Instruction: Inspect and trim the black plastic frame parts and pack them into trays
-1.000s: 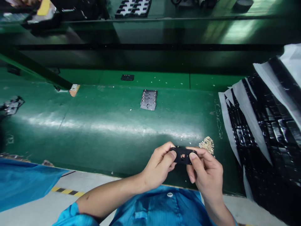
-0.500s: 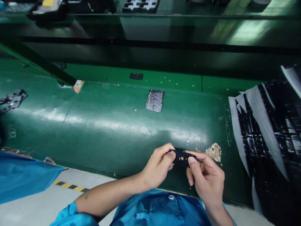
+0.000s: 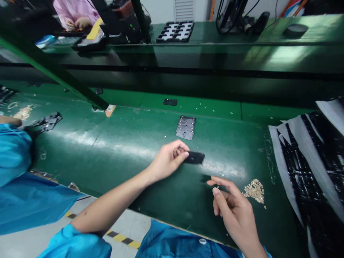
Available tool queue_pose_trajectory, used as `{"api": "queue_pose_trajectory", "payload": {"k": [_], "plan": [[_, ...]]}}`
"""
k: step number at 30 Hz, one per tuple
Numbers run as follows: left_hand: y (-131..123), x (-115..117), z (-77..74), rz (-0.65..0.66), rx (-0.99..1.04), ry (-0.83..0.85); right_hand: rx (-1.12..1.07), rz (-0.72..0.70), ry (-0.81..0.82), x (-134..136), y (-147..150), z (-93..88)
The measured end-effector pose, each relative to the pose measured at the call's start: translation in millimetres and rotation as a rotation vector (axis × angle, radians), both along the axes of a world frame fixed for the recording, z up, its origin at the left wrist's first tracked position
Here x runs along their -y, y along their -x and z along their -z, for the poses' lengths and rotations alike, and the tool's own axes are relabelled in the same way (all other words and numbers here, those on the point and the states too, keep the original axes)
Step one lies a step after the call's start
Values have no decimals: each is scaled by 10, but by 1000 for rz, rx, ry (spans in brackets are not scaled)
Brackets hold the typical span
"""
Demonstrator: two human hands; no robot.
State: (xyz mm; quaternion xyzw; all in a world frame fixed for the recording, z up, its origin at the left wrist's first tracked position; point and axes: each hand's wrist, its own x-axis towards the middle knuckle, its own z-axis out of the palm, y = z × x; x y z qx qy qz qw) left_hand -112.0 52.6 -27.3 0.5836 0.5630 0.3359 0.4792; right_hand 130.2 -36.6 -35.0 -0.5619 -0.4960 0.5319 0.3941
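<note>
My left hand [image 3: 169,159] pinches one end of a small flat black plastic part [image 3: 194,157] and holds it out over the green belt [image 3: 120,157], a short way in front of a stack of grey plates [image 3: 185,128]. My right hand [image 3: 231,208] hovers lower right with its fingers loosely spread and nothing in them. A little heap of pale trimmings [image 3: 254,190] lies just right of that hand.
Stacked black parts interleaved with white sheets [image 3: 309,161] fill the right side. A single black part [image 3: 170,102] lies farther back. Another person in blue [image 3: 13,172] works at the left beside black parts [image 3: 47,122]. A black tray [image 3: 176,31] sits on the far shelf.
Both hands held the black part close to my body; the right hand has let go and the left has carried it forward toward the grey stack. The camera tilted up.
</note>
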Motion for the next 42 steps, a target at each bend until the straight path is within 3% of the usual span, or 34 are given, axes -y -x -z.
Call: {"api": "queue_pose_trajectory", "payload": {"k": [2, 5, 11, 13, 21, 25, 27, 29, 33, 34, 36, 39, 42], "plan": [[113, -298, 96, -70, -90, -51, 0, -13, -42, -6, -19, 11], [204, -609, 207, -72, -280, -137, 7, -19, -78, -2, -46, 24], [317, -782, 188, 2, -584, -316, 26, -1, -69, 19, -70, 72], [399, -947, 147, -9, -674, -363, 31, -6, -61, 27, -76, 88], [704, -2222, 71, -68, -822, -233, 145, -123, -100, 28, -159, 101], [695, -2423, 6, -34, -830, -180, 137, -68, -125, 66, -183, 125], [594, -2327, -79, 1, -814, -210, 118, -18, -127, 90, -190, 137], [400, -2075, -183, 60, -787, -283, 90, 19, -122, 96, -206, 137], [-177, -1158, -350, 310, -697, -486, -48, 47, -49, 10, -269, 76], [-317, -893, -370, 440, -642, -626, -122, 44, -47, -26, -285, 50], [-543, -410, -373, 567, -538, -872, -268, 59, -61, -88, -306, -7], [-716, 90, -299, 599, -441, -1049, -322, 62, -55, -103, -305, -80], [-725, 324, -217, 525, -436, -1006, -260, 117, -80, -21, -303, -100]]}}
